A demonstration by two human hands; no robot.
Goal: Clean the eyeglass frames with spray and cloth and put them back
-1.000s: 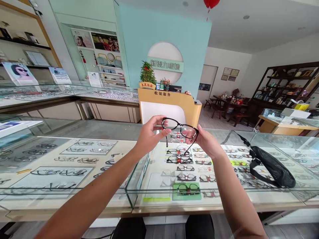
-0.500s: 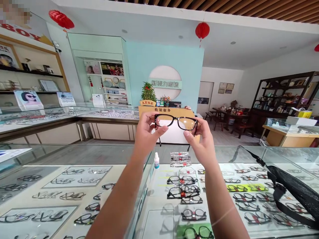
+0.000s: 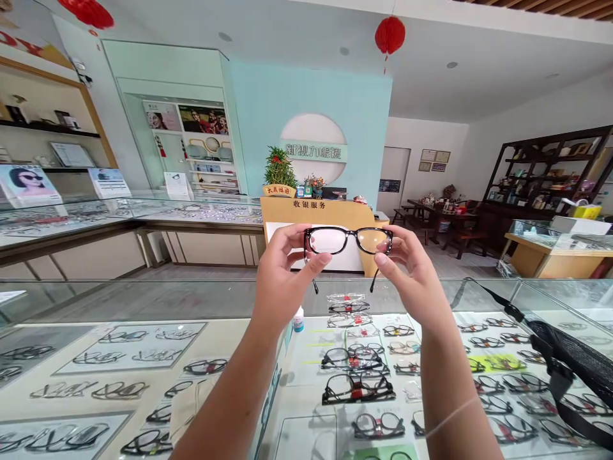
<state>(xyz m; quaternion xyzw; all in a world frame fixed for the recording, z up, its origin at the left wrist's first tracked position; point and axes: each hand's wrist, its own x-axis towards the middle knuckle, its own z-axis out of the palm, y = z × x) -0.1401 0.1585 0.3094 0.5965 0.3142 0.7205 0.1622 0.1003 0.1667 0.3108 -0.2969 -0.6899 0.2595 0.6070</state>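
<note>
Two bare hands raise black-rimmed eyeglasses with clear lenses (image 3: 351, 232) at the center of the frame, above a glass-topped display surface (image 3: 230, 295). The left hand (image 3: 283, 276) pinches one end of the frame, its fingers closed on the rim; the right hand (image 3: 408, 271) grips the other end the same way (both temple arms hang open below). Rows of spectacles (image 3: 358, 387) fill the lower center, near a small white bottle with a blue label (image 3: 298, 321). A black mesh bag with a strap (image 3: 572, 358) lies at lower right.
</note>
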